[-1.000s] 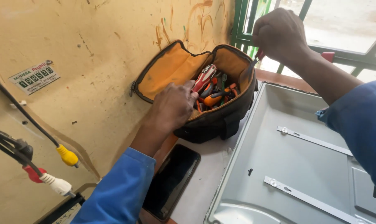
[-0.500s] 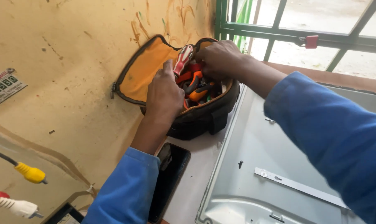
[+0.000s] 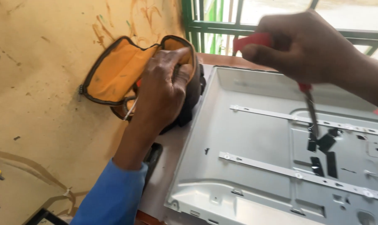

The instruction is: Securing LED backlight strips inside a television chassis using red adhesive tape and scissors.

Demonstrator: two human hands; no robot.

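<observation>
Right, left hand (image 3: 162, 89) clamped over rim of open tool bag (image 3: 114, 75), fingers curled over the edge, bag pushed against the yellow wall (image 3: 39, 104) with no slack on that side. Right hand (image 3: 306, 46) closed around red-handled screwdriver (image 3: 310, 104), raised above the metal back panel (image 3: 247, 141), shaft pointing down near the upper LED strip (image 3: 276, 114). Open room across panel middle; phone (image 3: 152, 155) wedged between forearm and panel edge

Two hands in shot, the left (image 3: 162, 89) and the right (image 3: 306, 48). One orange-lined tool bag (image 3: 114, 73), one red-handled screwdriver (image 3: 308, 98), one metal panel (image 3: 255, 137), two light strips on it, upper (image 3: 272, 113) and lower (image 3: 264, 163).
</observation>
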